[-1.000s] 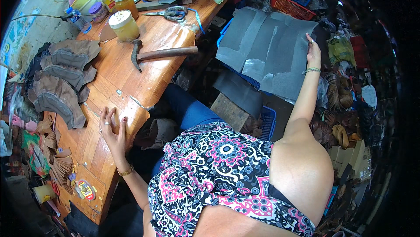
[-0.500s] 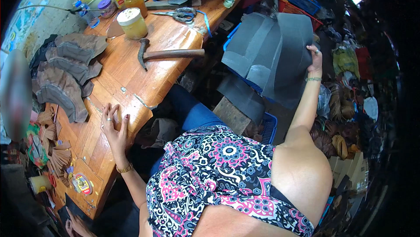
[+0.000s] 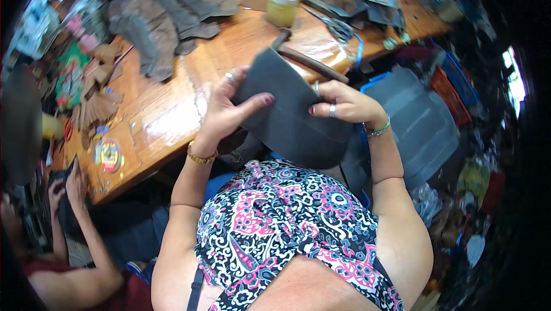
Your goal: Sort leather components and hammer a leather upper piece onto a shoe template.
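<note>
A dark grey sheet (image 3: 287, 113), flexible and curved at its lower edge, is held up in front of my chest. My left hand (image 3: 229, 107) grips its left side, thumb on the face toward me and fingers behind. On its upper right edge, my right hand (image 3: 341, 104) pinches it with the fingers folded over. Just beyond the sheet, a hammer (image 3: 313, 64) lies on the wooden table, its head partly covered by the sheet. More large grey sheets (image 3: 410, 127) rest to the right, below the table's level.
Brown leather pieces (image 3: 143, 29) lie at the table's far left. A jar of yellowish paste (image 3: 282, 6) and scissors (image 3: 338, 26) stand and lie at the back. A co-worker's hands (image 3: 72, 187) hold something dark at the lower left. Blue and red crates (image 3: 450, 95) sit at right.
My right hand has come from the stack of grey sheets to the front with a smaller dark sheet in it. My left hand has left the tabletop and taken hold of it too.
</note>
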{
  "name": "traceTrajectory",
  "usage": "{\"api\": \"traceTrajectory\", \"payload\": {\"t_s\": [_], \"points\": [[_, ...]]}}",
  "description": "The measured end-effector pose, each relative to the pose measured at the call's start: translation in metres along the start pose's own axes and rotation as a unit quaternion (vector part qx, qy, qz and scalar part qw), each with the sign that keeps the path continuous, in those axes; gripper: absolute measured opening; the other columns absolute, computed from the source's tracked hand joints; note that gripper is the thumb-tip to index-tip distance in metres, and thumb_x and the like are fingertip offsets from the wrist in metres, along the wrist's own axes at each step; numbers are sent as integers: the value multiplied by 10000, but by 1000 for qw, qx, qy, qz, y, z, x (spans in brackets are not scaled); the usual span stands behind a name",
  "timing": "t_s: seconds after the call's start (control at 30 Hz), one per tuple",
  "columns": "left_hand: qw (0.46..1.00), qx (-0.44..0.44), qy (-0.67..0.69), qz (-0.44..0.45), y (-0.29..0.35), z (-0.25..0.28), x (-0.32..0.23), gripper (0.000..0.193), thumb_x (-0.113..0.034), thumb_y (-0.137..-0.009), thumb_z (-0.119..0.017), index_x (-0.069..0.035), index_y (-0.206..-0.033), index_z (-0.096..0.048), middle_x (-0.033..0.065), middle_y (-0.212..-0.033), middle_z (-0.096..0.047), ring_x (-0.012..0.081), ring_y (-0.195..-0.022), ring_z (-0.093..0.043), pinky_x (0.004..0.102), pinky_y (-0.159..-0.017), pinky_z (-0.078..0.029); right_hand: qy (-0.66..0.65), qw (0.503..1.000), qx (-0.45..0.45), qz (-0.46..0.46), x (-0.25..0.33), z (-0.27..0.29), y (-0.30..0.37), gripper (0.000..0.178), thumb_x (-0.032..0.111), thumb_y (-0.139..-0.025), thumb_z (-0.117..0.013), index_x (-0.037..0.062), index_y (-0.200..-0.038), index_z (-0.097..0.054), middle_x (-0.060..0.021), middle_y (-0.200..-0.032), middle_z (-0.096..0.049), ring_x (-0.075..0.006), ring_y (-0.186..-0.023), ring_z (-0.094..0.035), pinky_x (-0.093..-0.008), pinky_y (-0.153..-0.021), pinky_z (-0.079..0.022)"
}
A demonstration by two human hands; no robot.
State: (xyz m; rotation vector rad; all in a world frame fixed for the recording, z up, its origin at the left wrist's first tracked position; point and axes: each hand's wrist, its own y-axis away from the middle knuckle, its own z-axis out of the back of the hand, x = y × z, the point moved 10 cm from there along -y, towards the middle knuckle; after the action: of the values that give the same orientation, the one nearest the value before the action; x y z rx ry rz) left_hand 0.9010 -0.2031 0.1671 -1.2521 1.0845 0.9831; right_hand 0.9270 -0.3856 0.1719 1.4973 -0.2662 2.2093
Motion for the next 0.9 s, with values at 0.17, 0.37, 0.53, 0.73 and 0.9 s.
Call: {"api": "traceTrajectory", "payload": {"t_s": [0.17, 0.37, 0.53, 0.73, 0.9], "points": [[979, -201, -26, -34, 22, 140, -28, 332, -20, -890, -768, 31, -1196, -648, 81, -1113, -713, 126, -998, -664, 262, -914, -527, -18, 999, -35, 3, 0, 28, -42, 722, 74, -703, -909, 1, -1340, -578, -62, -1143, -697, -156, -953, -695, -283, -848, -546], [953, -274, -129, -9, 125, 238, -15, 384, -29, -895, -766, 62, -1232, -606, 121, -1139, -715, 140, -1009, -673, 275, -907, -536, 42, 997, -54, -43, -5, 27, -100, 499, -23, -610, -858, 26, -1083, -708, -28, -830, -697, -105, -815, -657, -267, -735, -500], [921, -307, -220, 93, 177, 255, 4, 599, -14, -841, -802, 52, -1359, -509, 145, -1067, -742, 147, -878, -714, 267, -794, -572, 248, 956, -153, -39, -2, 33, -143, 522, 82, -561, -920, 58, -1052, -745, -83, -830, -720, -218, -827, -708, -344, -742, -523], [714, -365, -589, 96, 192, 242, -40, 862, -264, -737, -902, -67, -1468, -492, 215, -1299, -580, 341, -1179, -609, 406, -982, -493, 363, 895, -236, 105, 33, 48, -205, 427, 232, -673, -858, 91, -1057, -737, -125, -1033, -712, -319, -1014, -680, -441, -871, -523], [742, -255, -618, 54, 166, 196, -22, 843, -527, -851, -751, -99, -1516, -460, 203, -1570, -406, 401, -1469, -341, 628, -1173, -213, 553, 744, -350, 134, 39, 64, -257, 498, 75, -772, -701, 165, -1262, -682, -128, -1248, -604, -311, -1095, -654, -461, -964, -477]]}}
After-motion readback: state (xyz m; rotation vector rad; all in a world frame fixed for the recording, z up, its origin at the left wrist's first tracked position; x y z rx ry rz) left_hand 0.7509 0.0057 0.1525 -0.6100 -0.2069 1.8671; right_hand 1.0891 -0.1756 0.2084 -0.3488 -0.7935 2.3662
